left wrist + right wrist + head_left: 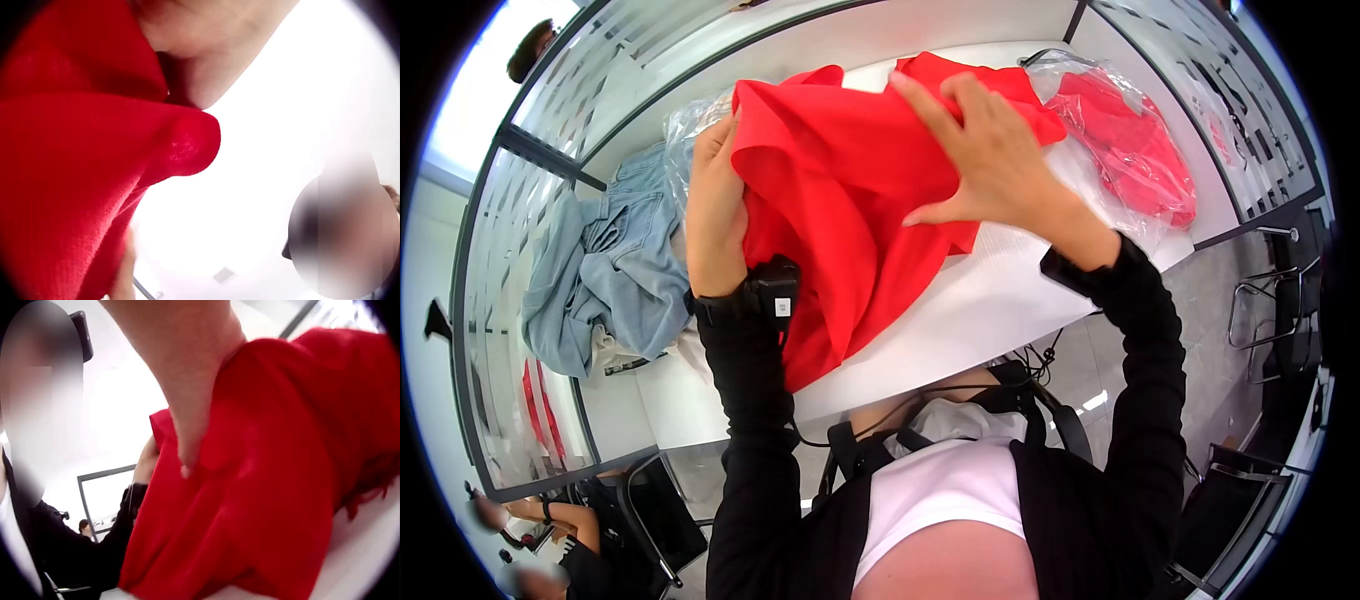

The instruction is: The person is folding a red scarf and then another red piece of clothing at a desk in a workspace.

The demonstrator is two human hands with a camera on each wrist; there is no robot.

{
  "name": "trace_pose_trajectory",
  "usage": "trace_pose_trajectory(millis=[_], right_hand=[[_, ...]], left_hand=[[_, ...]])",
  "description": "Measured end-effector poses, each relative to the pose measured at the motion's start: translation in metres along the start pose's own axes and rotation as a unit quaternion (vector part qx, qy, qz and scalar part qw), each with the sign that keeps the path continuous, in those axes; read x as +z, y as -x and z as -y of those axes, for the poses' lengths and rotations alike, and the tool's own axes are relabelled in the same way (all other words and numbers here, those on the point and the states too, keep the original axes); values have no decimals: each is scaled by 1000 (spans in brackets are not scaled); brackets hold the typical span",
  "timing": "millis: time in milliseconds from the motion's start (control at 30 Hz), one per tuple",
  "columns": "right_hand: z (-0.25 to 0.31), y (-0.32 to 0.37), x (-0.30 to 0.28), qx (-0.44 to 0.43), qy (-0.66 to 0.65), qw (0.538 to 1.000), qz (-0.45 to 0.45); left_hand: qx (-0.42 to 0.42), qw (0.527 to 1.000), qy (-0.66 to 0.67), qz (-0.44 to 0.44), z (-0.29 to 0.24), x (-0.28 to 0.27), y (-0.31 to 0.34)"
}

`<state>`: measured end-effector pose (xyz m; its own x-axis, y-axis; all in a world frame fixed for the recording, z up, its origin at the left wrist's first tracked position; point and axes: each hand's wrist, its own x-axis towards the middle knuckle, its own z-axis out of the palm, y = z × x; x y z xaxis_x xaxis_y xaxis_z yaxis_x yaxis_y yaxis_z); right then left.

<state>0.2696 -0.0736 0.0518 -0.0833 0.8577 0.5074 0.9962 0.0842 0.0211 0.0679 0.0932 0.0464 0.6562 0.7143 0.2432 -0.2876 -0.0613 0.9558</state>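
A red garment (pixel 830 150) hangs in folds over the white table, its lower edge near the table's front. My left hand (pixel 716 200) grips its left edge, raised, with the fingers partly behind the cloth; the left wrist view shows that hand (pixel 206 44) above a red fold (pixel 94 156). My right hand (pixel 990 160) lies over the garment's upper right, fingers and thumb spread apart. In the right wrist view the right thumb (pixel 190 437) points down against the red cloth (pixel 262 475).
Light blue denim (pixel 625 260) lies at the left of the table (pixel 1000 300), beside clear plastic. A clear bag with pinkish-red cloth (pixel 1120 150) is at the back right. Low partition walls stand around; cables hang at the front edge. A person sits at lower left.
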Motion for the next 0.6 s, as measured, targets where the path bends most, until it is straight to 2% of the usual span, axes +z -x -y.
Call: trace_pose_trajectory(millis=[67,167,200,300,333,367,533,600], right_hand=[[12,7,30,21,20,1000,7],[20,6,65,83,30,993,-84],[17,3,73,81,21,990,-114],[-9,-1,61,114,5,986,-124],[-22,-2,49,123,12,982,-144],[-35,-2,34,131,20,978,-164],[-85,-6,1,128,154,967,-161],[-106,-2,-6,152,167,963,-144]], left_hand=[[-7,1000,-13,-7,-10,18,9],[45,996,-44,66,-5,27,14],[53,991,-99,69,-5,24,12],[58,985,-157,-42,-8,-4,7],[64,988,-122,-72,-26,10,13],[55,994,-91,-22,-22,-17,7],[105,983,-137,-62,-28,-23,8],[109,978,-141,-106,-32,-31,9]])
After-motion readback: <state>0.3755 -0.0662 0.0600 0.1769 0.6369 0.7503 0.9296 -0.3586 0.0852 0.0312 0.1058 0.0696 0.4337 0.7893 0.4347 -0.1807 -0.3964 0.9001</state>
